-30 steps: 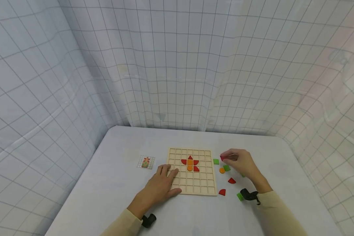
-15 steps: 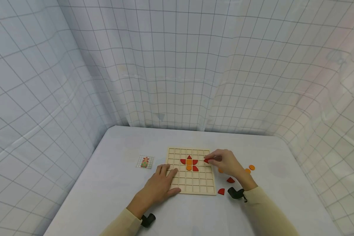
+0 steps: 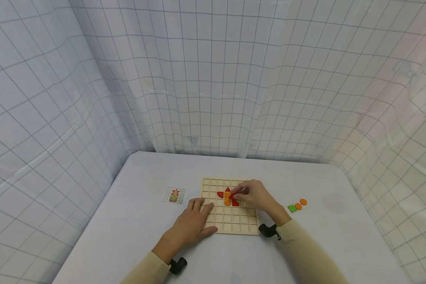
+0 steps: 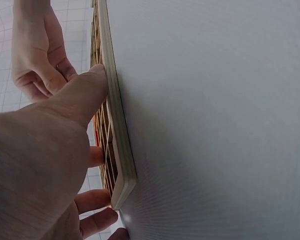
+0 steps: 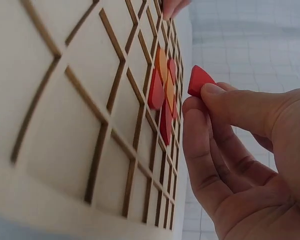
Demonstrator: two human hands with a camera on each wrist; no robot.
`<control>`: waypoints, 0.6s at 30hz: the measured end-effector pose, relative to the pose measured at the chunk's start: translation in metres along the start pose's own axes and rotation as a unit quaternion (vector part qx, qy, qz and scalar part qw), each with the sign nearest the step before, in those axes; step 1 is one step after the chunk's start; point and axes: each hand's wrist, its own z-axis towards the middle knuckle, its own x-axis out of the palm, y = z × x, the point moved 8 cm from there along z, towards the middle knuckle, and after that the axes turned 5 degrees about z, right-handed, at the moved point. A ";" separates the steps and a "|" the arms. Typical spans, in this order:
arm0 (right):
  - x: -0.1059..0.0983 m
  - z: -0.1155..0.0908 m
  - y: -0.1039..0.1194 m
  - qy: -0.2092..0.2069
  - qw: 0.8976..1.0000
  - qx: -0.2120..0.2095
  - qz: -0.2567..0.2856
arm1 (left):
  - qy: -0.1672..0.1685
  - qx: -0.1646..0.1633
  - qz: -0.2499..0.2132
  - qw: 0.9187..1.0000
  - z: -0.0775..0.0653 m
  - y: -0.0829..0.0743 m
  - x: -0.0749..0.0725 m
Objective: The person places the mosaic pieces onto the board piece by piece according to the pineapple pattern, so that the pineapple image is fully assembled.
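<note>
My right hand (image 3: pixel 257 195) pinches a red quarter-circle tile (image 5: pixel 200 81) between thumb and fingertips, held just off the gridded wooden board (image 3: pixel 231 227). Below and around it, several tiles lie in the grid: a red triangle (image 3: pixel 228 189), an orange square (image 3: pixel 227 195), an orange disc (image 3: pixel 227 202) and red quarter-circles (image 5: pixel 156 90). In the head view the right hand covers part of this group. My left hand (image 3: pixel 191 225) rests across the board's near left corner, its fingers spread and its thumb (image 4: pixel 90 85) lying on the front rim.
Left of the board lies a small pattern card (image 3: pixel 174 195) with a grid and a printed figure. On the white table (image 3: pixel 145 173), right of my right arm, are a green square tile (image 3: pixel 292 208) and two orange discs (image 3: pixel 303 202). Grid-lined white curtains (image 3: pixel 213 98) surround the table.
My right hand has carried the red quarter-circle leftward from beside the board to over the tile group. Its arm now hides several loose tiles at the board's right. The left hand stays put.
</note>
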 end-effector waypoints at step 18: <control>0.038 0.024 0.013 0.026 1.000 0.008 0.000 | -0.013 0.014 0.014 1.000 0.000 0.000 0.001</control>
